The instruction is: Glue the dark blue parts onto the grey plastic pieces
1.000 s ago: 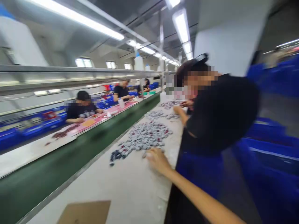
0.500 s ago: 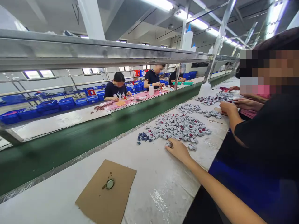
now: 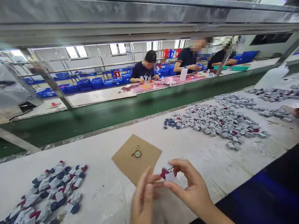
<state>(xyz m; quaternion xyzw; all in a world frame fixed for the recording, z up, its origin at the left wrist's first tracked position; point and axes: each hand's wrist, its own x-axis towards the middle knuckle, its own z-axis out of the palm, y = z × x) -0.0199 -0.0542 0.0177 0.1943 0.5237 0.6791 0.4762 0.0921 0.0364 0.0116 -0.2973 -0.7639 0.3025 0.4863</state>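
My right hand pinches a small grey and dark red piece between thumb and fingers, in front of me over the white table. My left hand is beside it, blurred, its fingertips by the piece; whether they grip anything is unclear. Behind the hands a brown cardboard square lies on the table with a bottle cap on it. A heap of grey, dark red and navy pieces is at the lower left. A larger heap of mostly grey pieces spreads at the right.
A green belt runs behind the white table, under a metal shelf. Across it several people work at another table. A white bottle stands at the back right. Blue crates are farther back.
The view has turned left and down. My right hand has left the grey heap and come back near the cardboard with a piece. My left hand and the lower left heap have come into view.
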